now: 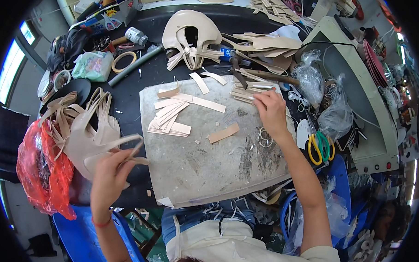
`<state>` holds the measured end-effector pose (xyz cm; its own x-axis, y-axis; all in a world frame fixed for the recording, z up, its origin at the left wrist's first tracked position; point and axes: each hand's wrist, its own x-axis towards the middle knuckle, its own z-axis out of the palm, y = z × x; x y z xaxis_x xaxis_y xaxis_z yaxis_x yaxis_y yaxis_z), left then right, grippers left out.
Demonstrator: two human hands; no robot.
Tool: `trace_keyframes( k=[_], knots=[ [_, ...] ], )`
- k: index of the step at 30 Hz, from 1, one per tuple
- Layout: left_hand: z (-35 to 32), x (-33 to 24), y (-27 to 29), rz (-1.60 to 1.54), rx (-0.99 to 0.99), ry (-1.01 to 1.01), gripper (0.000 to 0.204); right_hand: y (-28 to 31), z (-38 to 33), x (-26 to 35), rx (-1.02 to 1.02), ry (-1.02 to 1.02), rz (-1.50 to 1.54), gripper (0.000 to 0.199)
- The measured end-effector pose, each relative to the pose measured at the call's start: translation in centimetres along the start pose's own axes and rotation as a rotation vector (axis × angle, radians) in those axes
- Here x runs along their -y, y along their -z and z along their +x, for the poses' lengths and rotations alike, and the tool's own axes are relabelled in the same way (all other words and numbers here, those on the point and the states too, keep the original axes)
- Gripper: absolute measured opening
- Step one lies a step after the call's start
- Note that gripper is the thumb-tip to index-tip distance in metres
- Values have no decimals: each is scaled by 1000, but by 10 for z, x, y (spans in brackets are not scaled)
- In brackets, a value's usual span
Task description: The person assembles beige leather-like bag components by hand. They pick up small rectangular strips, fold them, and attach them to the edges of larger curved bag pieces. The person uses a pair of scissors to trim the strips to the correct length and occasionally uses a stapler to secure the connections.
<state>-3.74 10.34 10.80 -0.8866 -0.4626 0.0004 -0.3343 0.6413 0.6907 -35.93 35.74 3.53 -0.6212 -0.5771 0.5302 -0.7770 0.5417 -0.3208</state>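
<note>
At the left, my left hand (110,173) is closed on a strap of a beige leather piece (87,140), which has several long straps and lies over the table's left side. My right hand (272,111) is at the upper right of a worn grey work board (206,177), its fingers pinched beside a stack of beige strips (242,94). What they pinch is too small to make out. Several pale leather strips (169,116) lie fanned on the board's left part. A single tan strip (223,133) lies near its middle.
A moulded beige leather piece (190,32) stands behind the board, beside a hammer (238,72). Yellow- and green-handled scissors (322,148) are at the right, below clear plastic bags (308,76). A red plastic bag (40,169) sits far left; a grey rod (135,65) lies at the back.
</note>
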Motion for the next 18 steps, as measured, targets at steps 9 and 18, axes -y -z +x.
trace_keyframes(
  k=[9,18],
  knots=[
    [-15,5,-25,159,-398,1,33,-2,12,-16,163,61,88,8],
    [-50,-46,-93,-177,-220,-157,31,3,8,1,68,141,-22,12]
  ],
)
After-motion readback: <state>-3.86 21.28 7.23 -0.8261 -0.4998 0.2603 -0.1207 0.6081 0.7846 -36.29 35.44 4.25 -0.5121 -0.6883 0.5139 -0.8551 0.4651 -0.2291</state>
